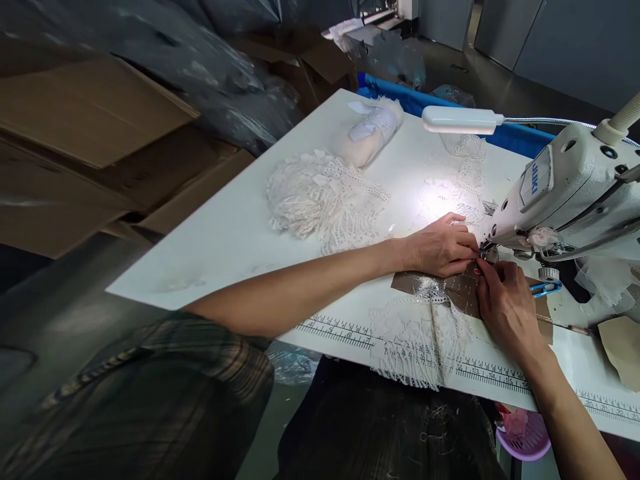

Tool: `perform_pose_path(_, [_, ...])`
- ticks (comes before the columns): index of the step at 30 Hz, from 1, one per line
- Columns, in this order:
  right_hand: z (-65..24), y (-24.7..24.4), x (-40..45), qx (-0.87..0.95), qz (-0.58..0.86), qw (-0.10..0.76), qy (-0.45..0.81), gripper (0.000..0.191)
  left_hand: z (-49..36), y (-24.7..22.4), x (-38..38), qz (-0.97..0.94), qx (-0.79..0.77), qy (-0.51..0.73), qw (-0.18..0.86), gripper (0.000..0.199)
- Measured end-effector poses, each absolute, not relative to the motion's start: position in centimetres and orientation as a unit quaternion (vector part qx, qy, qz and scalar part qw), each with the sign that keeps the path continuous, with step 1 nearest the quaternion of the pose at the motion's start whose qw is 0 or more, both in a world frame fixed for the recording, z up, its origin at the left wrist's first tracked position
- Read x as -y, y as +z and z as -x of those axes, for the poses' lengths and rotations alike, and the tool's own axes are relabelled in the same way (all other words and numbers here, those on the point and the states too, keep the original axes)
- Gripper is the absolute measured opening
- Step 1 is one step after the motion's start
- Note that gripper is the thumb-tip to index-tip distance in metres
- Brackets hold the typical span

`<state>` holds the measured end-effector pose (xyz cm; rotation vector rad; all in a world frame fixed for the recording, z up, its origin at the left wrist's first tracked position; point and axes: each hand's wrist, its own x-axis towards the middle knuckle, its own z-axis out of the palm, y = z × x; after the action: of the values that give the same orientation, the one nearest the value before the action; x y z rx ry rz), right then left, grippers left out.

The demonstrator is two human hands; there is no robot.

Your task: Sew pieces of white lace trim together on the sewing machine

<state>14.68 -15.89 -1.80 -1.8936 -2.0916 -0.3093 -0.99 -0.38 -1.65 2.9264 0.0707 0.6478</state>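
At the needle area of a white sewing machine (560, 193), both hands meet close to the presser foot (487, 252). My left hand (443, 247) has its fingers curled down on the lace by the foot. Just right of it, my right hand (510, 310) pinches thumb and finger together near the needle; what lies in the pinch is hidden. White fringed lace trim (420, 337) runs from under the hands over the table's front edge. A brown sheet (463, 290) covers the bed beneath. Blue thread snips (546, 288) are beside my right fingers.
A lamp (463, 120) lights more lace (450, 193) behind the hands. A lace heap (325, 197) and a wrapped roll (373, 130) sit left on the white table (225, 247). Cardboard boxes (90, 107) stand beyond its left edge; a pink basket (525, 440) is below.
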Motion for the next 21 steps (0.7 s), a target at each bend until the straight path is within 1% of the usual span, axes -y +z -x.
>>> perform_pose_path(5, [-14.5,-1.7,15.9,0.724,0.667,0.152,-0.089,0.038,1.2,-1.4,0.5,-0.977,-0.033,0.195,0.074,0.030])
perform_pose_path(8, [-14.5,-1.4,16.0,0.726,0.664,0.167,-0.063,0.039,1.1,-1.3,0.5,-0.979,-0.041,0.189,0.070,0.030])
perform_pose_path(11, [-14.8,-1.1,16.3,0.730,0.652,0.203,-0.033,0.038,1.2,-0.9,0.7,-0.975,-0.077,0.206,0.038,0.030])
perform_pose_path(13, [-15.2,-1.0,16.6,0.728,0.643,0.237,-0.012,0.035,1.3,-0.5,1.0,-0.967,-0.142,0.212,0.008,0.034])
perform_pose_path(16, [-16.0,-1.0,16.7,0.707,0.647,0.286,0.010,0.032,1.6,-0.2,1.0,-0.959,-0.229,0.165,0.002,0.039])
perform_pose_path(19, [-16.5,-0.7,16.4,0.706,0.637,0.308,0.034,0.031,1.7,-0.3,0.1,-0.963,-0.243,0.116,0.006,0.034])
perform_pose_path(21, [-16.5,0.1,16.5,0.723,0.613,0.312,0.057,0.030,1.7,-0.2,-0.6,-0.967,-0.231,0.110,0.002,0.037])
